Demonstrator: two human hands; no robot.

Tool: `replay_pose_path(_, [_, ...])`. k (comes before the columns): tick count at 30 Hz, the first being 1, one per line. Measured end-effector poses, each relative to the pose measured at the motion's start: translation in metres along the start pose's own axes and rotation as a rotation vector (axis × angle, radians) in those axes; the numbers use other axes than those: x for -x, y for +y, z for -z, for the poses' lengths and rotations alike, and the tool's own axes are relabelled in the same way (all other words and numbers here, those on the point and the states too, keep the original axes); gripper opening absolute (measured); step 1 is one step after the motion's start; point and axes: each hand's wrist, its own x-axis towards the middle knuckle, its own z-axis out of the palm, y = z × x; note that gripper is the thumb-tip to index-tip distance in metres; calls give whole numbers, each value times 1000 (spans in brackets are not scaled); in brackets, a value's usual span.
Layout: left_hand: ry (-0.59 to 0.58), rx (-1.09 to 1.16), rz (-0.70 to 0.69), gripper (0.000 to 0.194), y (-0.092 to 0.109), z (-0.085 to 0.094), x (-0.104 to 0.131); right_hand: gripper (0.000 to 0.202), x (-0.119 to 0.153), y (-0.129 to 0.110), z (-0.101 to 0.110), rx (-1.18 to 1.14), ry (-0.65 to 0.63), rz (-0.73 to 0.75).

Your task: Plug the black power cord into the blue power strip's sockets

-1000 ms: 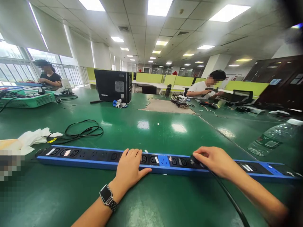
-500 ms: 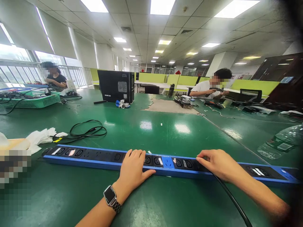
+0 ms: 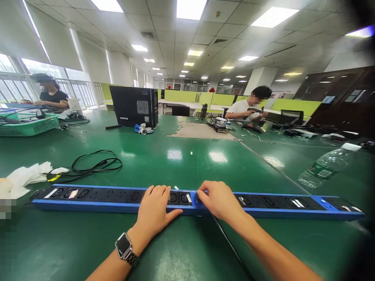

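A long blue-and-black power strip (image 3: 108, 195) lies across the green table with rows of sockets facing up. My left hand (image 3: 155, 205) grips it left of the middle, fingers over the top and thumb along the near side. Just to the right, my right hand (image 3: 221, 199) is closed in a pinch on the plug of a black power cord, over the strip's blue socket section. Most of the plug is hidden by my fingers. Its cord (image 3: 231, 246) trails from beneath the hand toward the near edge of the view.
Left on the table (image 3: 152, 164) are a coiled black cable (image 3: 99, 166), crumpled white tissue (image 3: 31, 177) and a green basket (image 3: 38, 127). A plastic bottle (image 3: 328, 166) lies at right. Behind are a black computer case (image 3: 133, 105), gloves (image 3: 143, 128) and two other people.
My right hand has moved left along the strip with the cord, closer to my left hand. My left hand keeps its hold. The view has turned slightly right.
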Motion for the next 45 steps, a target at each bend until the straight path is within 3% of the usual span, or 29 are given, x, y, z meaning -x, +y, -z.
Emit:
replay_pose_path(7, [-3,-51,-17,62,0,-1,0,26,2,-10,-13,-8,49,-3])
replay_pose_path(10, [20,-62,-33,60,-3,-3,0,28,6,-4,-5,-71,85,58])
replay_pose_path(13, [14,-59,-37,61,-12,-3,0,33,12,48,20,-248,185,96])
replay_pose_path(16, [4,-59,-20,63,-24,-2,2,35,19,140,45,-185,231,25])
replay_pose_path(19, [2,-48,-16,64,-33,1,3,39,25,220,52,-51,188,-37])
replay_pose_path(22, [14,-28,-12,64,-36,2,4,40,26,250,48,4,138,-42])
replay_pose_path(28, [23,-13,-9,64,-33,0,3,41,22,237,43,-8,69,1])
replay_pose_path(31, [27,-13,-7,63,-37,0,4,38,22,242,47,-43,47,-5])
replay_pose_path(34, [25,9,0,61,-39,2,5,36,18,238,58,-81,196,-110])
replay_pose_path(37, [92,94,5,73,-15,5,1,31,16,188,62,-150,346,-221])
replay_pose_path(40, [221,219,-83,86,34,5,-8,25,22,103,51,-347,126,-14])
replay_pose_path(42, [273,284,-237,71,60,6,-16,34,29,57,40,-659,-94,177])
replay_pose_path(43, [339,325,-283,62,64,8,-19,40,32,45,35,-844,-121,249])
replay_pose_path(45, [502,335,-177,45,49,18,-22,45,35,44,25,-1151,29,233])
